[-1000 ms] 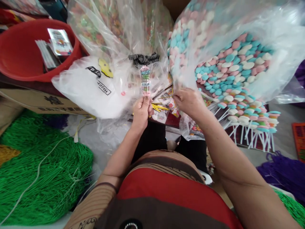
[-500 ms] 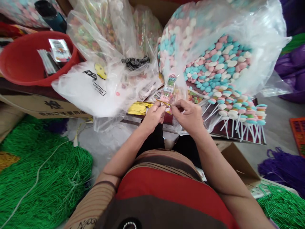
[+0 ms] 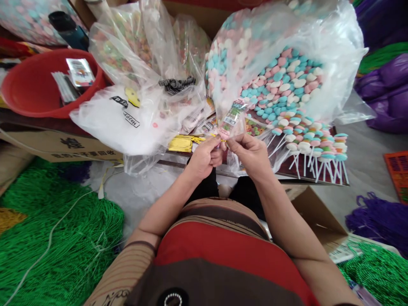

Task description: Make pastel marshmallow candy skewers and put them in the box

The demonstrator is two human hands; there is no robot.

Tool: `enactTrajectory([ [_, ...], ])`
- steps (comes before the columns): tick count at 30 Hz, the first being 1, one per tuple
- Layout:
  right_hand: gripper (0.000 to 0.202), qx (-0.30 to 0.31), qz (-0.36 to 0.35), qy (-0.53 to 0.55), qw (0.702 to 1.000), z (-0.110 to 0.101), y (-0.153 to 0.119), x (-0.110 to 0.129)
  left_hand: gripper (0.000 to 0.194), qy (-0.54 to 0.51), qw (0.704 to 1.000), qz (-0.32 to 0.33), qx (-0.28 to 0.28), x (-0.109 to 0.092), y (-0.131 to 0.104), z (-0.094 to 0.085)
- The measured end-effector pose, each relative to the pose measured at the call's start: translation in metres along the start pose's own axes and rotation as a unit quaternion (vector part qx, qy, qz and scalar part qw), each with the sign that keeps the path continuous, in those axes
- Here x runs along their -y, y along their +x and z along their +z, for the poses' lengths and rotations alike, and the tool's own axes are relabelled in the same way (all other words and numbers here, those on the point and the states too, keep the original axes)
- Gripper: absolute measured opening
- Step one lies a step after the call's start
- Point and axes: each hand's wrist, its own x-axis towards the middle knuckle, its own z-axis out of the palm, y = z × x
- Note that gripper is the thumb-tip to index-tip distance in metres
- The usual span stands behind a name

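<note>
A small clear printed packet (image 3: 233,115) stands up between my hands, with a yellow twist tie (image 3: 223,139) across its gathered lower end. My left hand (image 3: 207,158) is closed on that end of the packet, thumb on top. The fingertips of my right hand (image 3: 250,151) pinch at the yellow tie from the other side, nearly touching the left fingers. Left of my hands lies a stack of yellow twist ties (image 3: 180,143) at the table edge. Candy lollipops (image 3: 314,138) with white sticks lie to the right.
Behind is an open clear bag of pink, blue and white candies (image 3: 287,83). White printed bags (image 3: 127,123) lie at left, beside a red basin (image 3: 28,91). An open cardboard box (image 3: 318,219) stands below right; green cords (image 3: 63,229) cover the floor at left.
The yellow tie, straight across before, now bends around the packet's gathered end. The packet leans further right, and my right fingers have shifted slightly. The view has turned a little.
</note>
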Motion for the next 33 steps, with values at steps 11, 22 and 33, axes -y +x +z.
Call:
enactTrajectory([
  [11, 0.03, 0.189, 0.084, 0.227, 0.952, -0.018, -0.002, -0.016, 0.056, -0.071, 0.96, -0.202, 0.182, 0.0, -0.014, -0.003],
  [22, 0.03, -0.092, -0.083, 0.005, 0.992, 0.018, -0.004, -0.024, 0.045, -0.043, 0.999, 0.013, 0.02, 0.025, -0.003, 0.01],
  [33, 0.018, -0.119, -0.202, -0.107, 0.966, 0.017, -0.006, -0.017, 0.054, -0.015, 0.999, 0.02, 0.028, 0.02, 0.006, 0.002],
])
